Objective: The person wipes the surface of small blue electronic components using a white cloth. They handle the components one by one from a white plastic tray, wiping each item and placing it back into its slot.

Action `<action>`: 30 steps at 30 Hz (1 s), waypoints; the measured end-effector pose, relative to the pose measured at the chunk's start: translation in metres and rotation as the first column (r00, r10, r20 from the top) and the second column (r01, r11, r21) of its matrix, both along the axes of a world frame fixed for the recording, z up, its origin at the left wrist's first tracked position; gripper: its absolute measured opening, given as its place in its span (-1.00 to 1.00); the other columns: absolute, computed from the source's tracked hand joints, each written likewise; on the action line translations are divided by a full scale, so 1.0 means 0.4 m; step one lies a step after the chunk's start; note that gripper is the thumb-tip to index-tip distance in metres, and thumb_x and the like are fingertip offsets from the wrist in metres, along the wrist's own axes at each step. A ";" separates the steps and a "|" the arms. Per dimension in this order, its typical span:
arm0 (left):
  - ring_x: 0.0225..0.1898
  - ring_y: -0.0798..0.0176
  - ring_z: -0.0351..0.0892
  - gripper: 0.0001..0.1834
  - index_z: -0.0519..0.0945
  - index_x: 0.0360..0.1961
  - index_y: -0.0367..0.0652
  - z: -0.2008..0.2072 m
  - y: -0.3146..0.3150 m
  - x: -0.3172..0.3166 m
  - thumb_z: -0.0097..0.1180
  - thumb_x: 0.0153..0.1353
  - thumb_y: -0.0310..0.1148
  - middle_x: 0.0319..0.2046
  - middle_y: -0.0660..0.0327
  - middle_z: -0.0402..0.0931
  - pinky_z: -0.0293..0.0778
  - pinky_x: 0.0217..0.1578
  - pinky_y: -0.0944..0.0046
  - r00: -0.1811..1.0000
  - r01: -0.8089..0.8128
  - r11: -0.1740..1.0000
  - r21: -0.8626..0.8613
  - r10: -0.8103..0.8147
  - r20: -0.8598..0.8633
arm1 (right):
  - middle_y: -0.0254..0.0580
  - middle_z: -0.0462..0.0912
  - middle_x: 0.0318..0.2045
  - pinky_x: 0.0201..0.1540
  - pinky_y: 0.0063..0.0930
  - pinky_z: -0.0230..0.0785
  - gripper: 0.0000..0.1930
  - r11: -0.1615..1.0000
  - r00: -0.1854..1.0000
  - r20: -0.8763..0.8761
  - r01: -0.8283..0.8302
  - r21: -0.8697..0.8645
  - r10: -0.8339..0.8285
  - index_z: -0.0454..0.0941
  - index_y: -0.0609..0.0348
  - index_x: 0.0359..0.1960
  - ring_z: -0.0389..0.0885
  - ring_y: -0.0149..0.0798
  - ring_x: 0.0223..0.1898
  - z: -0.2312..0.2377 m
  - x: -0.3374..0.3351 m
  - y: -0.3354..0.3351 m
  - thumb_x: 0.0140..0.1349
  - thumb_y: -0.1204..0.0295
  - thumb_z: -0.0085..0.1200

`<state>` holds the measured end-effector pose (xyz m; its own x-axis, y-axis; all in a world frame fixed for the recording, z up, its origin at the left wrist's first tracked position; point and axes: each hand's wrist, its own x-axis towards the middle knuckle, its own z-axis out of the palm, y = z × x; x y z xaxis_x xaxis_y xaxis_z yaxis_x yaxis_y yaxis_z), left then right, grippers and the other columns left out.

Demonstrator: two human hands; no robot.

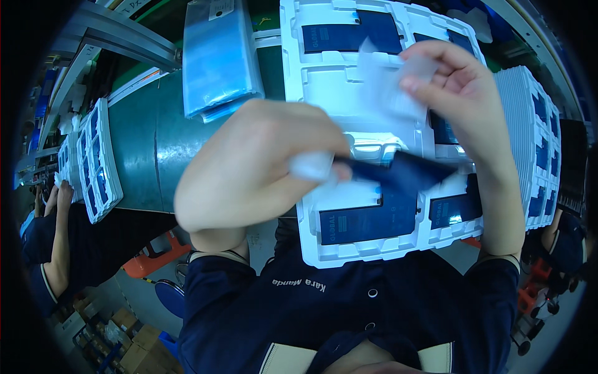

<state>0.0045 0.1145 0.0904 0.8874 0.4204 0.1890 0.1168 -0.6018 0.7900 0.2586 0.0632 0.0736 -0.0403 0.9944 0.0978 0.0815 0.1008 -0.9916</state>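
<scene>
Before me lies a white moulded plastic tray [324, 84] whose pockets hold several flat dark batteries [367, 221]. My left hand [265, 162] is closed over the tray's left side, a white cover on a fingertip. It grips a flat dark battery [417, 173], blurred by motion and tilted above the middle pockets. Up at the right, my right hand [458, 81] pinches a thin, translucent whitish film [395, 87] between thumb and forefinger. That film hangs over an upper pocket, its edges smeared.
Left of the tray, a stack of clear bluish plastic bags [218, 59] rests on the green work surface [140, 156]. Stacked white trays [523, 143] stand at the right; more filled trays [96, 162] are at the far left, near a co-worker's hand [62, 194].
</scene>
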 end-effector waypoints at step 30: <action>-0.32 0.18 0.56 -0.87 0.59 -0.41 -0.35 -0.024 0.041 -0.015 0.26 0.02 -0.52 -0.23 -0.01 0.57 0.39 -0.29 0.31 0.999 -0.011 0.979 -0.203 0.019 0.037 | -0.21 0.62 -0.20 -0.31 -0.59 0.34 -0.49 0.889 0.634 0.752 -0.221 0.401 -0.181 0.54 0.14 0.01 0.50 -0.44 -0.35 0.006 -0.022 -0.007 -0.08 0.62 0.28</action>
<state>-0.0015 0.1310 0.0809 0.8746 0.4664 0.1322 0.0917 -0.4269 0.8996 0.2497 0.0604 0.0761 -0.3181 0.8501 0.4198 0.7638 0.4920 -0.4177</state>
